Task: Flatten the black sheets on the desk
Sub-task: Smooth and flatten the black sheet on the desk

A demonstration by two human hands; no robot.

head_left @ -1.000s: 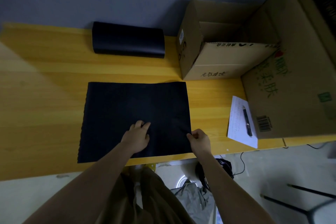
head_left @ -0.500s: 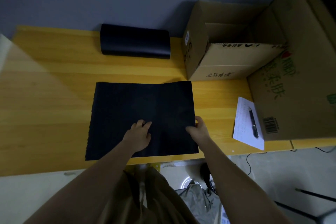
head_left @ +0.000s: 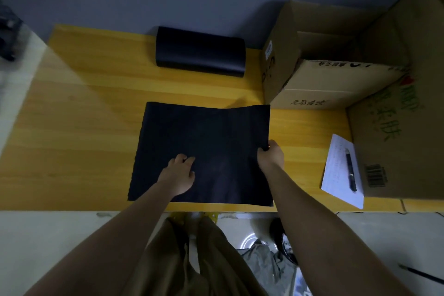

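Black sheet [head_left: 204, 149] lying at centre frame on desk [head_left: 84, 108].
Left hand [head_left: 179, 175] pressing flat, fingers spread; right hand [head_left: 270, 155] pinching sheet's right edge.

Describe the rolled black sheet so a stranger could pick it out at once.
Start at the yellow wooden desk and look to its far edge by the grey wall, just left of the open cardboard box. There lies the rolled black sheet. Unlike the flat black sheet under the hands, it is curled into a squat tube and untouched.

Sheet [head_left: 204, 146] mid-desk [head_left: 72, 139]; roll [head_left: 200, 51] behind; boxes [head_left: 336, 74] right.
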